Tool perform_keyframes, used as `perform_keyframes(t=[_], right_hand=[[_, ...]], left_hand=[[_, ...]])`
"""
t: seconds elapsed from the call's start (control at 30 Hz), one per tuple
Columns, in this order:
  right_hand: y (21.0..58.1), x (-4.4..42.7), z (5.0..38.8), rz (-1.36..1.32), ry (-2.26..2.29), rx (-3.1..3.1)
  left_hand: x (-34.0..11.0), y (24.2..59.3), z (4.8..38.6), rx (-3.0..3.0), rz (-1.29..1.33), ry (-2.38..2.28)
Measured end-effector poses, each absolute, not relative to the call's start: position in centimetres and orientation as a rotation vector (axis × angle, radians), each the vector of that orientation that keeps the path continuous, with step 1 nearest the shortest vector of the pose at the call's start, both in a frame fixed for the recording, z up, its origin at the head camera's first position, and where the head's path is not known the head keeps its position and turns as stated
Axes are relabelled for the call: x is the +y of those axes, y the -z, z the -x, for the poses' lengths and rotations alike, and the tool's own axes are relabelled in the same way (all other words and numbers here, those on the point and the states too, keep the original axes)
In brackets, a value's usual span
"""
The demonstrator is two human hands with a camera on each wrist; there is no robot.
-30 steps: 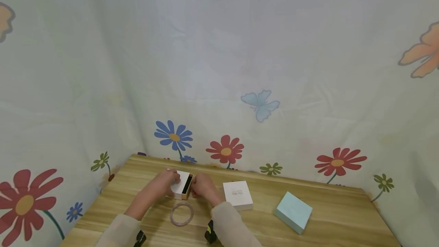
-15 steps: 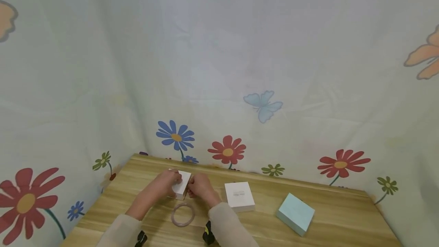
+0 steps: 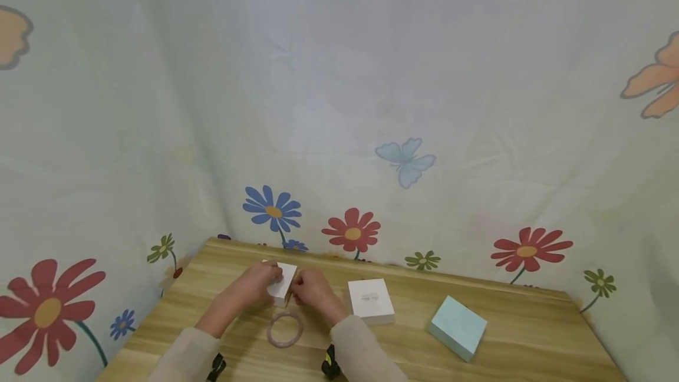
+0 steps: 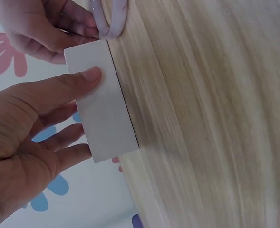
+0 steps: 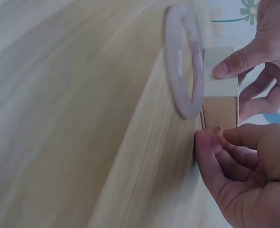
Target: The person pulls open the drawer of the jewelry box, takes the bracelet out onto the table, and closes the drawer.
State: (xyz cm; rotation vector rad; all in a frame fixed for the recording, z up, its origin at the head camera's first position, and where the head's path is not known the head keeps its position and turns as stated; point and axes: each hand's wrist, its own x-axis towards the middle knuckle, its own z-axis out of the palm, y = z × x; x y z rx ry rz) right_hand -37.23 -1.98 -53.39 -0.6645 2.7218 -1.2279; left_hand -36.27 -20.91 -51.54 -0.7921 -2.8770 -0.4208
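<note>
My left hand (image 3: pixel 259 283) grips a small white box (image 3: pixel 283 279), its thumb on the near side of the box (image 4: pixel 106 109) in the left wrist view. At the right end of the box, my right hand (image 3: pixel 312 289) has thumb and fingers pinched together. A tan part (image 5: pixel 220 112) shows at that end in the right wrist view, with the right fingertips (image 5: pixel 206 140) against its edge; what they pinch is too small to tell. A pale pinkish ring (image 3: pixel 284 329) lies on the table just in front of the box.
Right of the hands a white box with small print (image 3: pixel 370 299) lies on the wooden table (image 3: pixel 414 346). Farther right is a pale blue box (image 3: pixel 457 328). A light curtain with printed flowers (image 3: pixel 339 105) hangs behind the table.
One second ago a black inside and tan edge showed at the box's right end. The tan part has slid into the white sleeve, leaving a thin strip; the right hand has moved slightly left with it.
</note>
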Motion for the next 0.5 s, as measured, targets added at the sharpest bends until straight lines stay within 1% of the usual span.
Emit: perform_keyframes(t=[0.17,0.5], right_hand=[[53.1,-0.3,36.6,0.836,1.038,2.886],[50.6,3.3,34.6,0.835,0.941,2.908]], left_hand=[[-21.0,51.3,36.1,-2.889,0.836,0.397],[-20.5,51.4,36.3,-2.892,0.858,0.416]])
